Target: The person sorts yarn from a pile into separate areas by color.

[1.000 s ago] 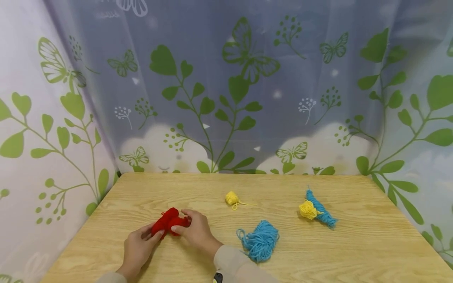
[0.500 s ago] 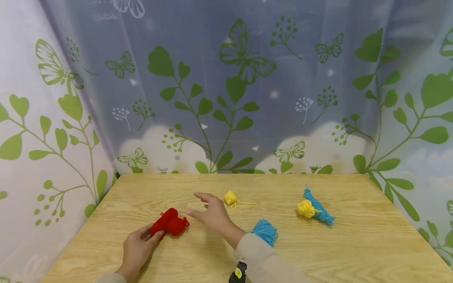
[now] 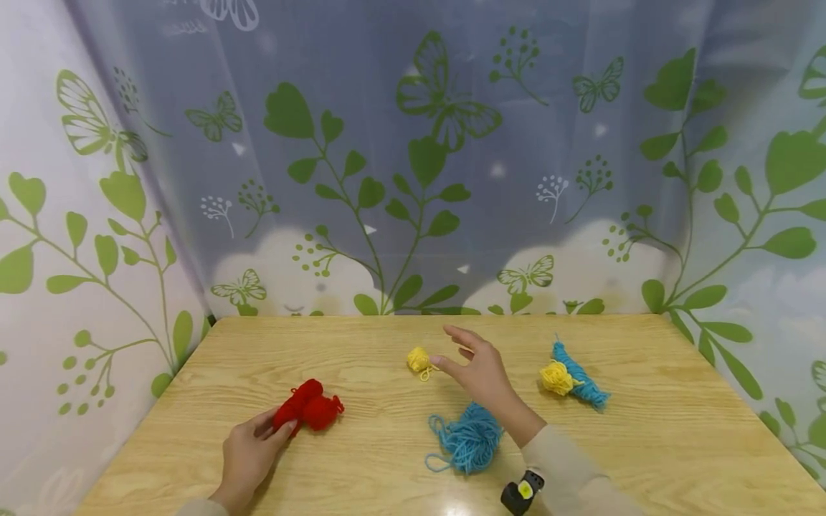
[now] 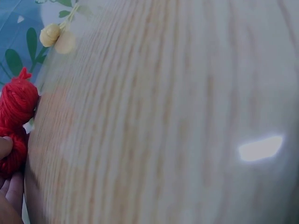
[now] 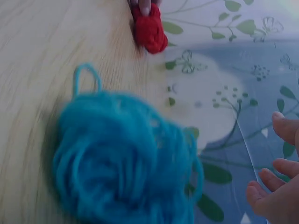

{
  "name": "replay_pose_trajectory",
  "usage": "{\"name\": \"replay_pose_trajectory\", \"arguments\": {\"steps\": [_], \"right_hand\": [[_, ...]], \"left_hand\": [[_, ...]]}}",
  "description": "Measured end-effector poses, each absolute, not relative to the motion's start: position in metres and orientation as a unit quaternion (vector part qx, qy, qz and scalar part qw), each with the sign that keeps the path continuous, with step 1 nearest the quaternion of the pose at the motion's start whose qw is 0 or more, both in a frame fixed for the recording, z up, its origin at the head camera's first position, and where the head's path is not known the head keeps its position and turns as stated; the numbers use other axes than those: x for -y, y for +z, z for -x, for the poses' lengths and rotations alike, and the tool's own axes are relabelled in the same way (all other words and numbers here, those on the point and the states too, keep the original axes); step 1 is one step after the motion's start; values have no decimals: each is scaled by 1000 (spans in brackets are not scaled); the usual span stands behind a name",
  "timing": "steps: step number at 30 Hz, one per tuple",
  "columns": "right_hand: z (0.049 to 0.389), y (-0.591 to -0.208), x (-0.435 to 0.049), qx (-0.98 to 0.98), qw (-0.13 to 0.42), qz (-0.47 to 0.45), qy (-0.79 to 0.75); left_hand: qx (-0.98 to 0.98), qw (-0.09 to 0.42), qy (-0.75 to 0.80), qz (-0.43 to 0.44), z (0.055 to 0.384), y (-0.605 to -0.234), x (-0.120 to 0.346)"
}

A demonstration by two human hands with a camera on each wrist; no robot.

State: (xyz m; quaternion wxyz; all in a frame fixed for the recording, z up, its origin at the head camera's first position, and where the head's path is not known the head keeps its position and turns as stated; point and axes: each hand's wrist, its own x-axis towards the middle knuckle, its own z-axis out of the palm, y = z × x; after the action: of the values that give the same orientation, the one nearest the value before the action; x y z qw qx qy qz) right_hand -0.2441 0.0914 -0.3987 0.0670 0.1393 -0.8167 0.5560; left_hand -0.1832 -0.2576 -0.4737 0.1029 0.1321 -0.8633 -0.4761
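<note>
On the left of the table, my left hand grips the near end of a red yarn skein between thumb and fingers. A round red yarn ball lies against the skein's right side. Both show at the edge of the left wrist view, the red ball above the held part. My right hand is in the air with fingers parted and nothing in them. Its thumb overlaps the tail of a small yellow yarn ball. Below its wrist lies a loose blue yarn bundle, large in the right wrist view.
Farther right, another yellow yarn ball leans on a twisted blue yarn skein. The wooden table ends at a patterned curtain behind, with similar cloth on both sides. A black watch-like device is by the right sleeve.
My right hand let go of the red yarn ball and moved right, past the small yellow ball and over the loose blue bundle. My left hand keeps its grip on the red skein.
</note>
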Motion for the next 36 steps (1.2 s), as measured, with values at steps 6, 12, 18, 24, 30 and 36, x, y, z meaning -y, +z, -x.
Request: {"name": "replay_pose_trajectory", "arguments": {"steps": [6, 12, 18, 24, 30, 36], "right_hand": [[243, -403, -135, 839, 82, -114, 526], [239, -412, -174, 866, 106, -93, 479], [236, -419, -204, 891, 136, -65, 429], [233, -428, -221, 912, 141, -44, 384], [231, -434, -226, 925, 146, -44, 349], [229, -440, -226, 939, 110, -37, 324]], "left_hand": [[859, 106, -484, -130, 183, -474, 258], [861, 101, -480, -130, 184, -476, 259], [864, 98, -476, -128, 184, -476, 260], [864, 97, -478, -127, 185, -478, 260], [863, 97, -479, -128, 185, -477, 260], [867, 99, -470, -130, 185, -477, 260]]}}
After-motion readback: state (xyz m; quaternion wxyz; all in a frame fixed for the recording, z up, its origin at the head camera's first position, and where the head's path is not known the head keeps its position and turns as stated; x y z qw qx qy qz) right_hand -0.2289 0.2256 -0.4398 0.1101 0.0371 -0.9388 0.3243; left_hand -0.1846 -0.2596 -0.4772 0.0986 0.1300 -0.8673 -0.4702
